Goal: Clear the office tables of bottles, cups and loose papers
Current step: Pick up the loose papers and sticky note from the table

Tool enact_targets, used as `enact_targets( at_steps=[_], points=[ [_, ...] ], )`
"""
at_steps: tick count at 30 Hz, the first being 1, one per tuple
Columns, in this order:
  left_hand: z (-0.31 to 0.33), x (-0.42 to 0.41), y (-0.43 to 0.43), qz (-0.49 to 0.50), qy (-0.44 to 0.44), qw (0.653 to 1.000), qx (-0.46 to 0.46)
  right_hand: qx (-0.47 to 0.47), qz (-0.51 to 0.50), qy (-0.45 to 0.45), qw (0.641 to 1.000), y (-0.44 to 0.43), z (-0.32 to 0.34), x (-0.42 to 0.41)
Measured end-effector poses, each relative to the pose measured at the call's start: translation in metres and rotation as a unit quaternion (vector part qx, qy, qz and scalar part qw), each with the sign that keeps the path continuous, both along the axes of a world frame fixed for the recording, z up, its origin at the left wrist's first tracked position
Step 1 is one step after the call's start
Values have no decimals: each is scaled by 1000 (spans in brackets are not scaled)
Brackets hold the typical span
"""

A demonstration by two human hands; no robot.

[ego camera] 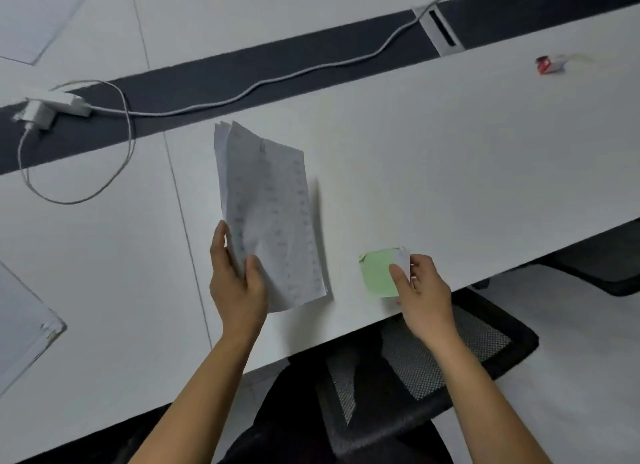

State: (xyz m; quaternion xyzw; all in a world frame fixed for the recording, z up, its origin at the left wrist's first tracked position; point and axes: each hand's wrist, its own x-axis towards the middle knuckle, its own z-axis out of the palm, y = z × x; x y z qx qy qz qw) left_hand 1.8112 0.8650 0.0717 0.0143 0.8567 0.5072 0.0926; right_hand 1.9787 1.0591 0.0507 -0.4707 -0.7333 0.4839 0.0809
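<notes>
A sheaf of printed white papers point(270, 207) stands tilted above the white table point(450, 145). My left hand point(237, 280) grips its lower left corner, thumb in front and fingers behind. A small green paper note point(377, 273) with a white slip behind it lies near the table's front edge. My right hand point(422, 287) pinches the right side of this note between thumb and fingers.
A white power strip point(59, 103) with a charger and a long white cable point(277, 79) lies on the dark strip at the back. A small red and white item point(549, 64) sits far right. Flat white sheets point(24, 318) lie at the left. A black mesh chair point(433, 370) stands under the table edge.
</notes>
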Motion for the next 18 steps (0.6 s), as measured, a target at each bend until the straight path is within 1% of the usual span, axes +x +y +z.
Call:
enact_targets(
  at_steps=[5, 8, 10, 14, 18],
  points=[
    [63, 29, -35, 95, 107, 987, 70, 12, 30, 114, 993, -17, 63, 2],
    [91, 73, -62, 186, 150, 964, 116, -3, 87, 160, 983, -27, 85, 8],
    [103, 112, -80, 253, 163, 944, 137, -31, 132, 180, 974, -36, 90, 16],
    [118, 199, -118, 367, 193, 901, 131, -109, 207, 191, 953, -68, 87, 37],
    [133, 272, -176, 435, 208, 872, 85, -194, 253, 179, 931, -130, 90, 57]
  ],
)
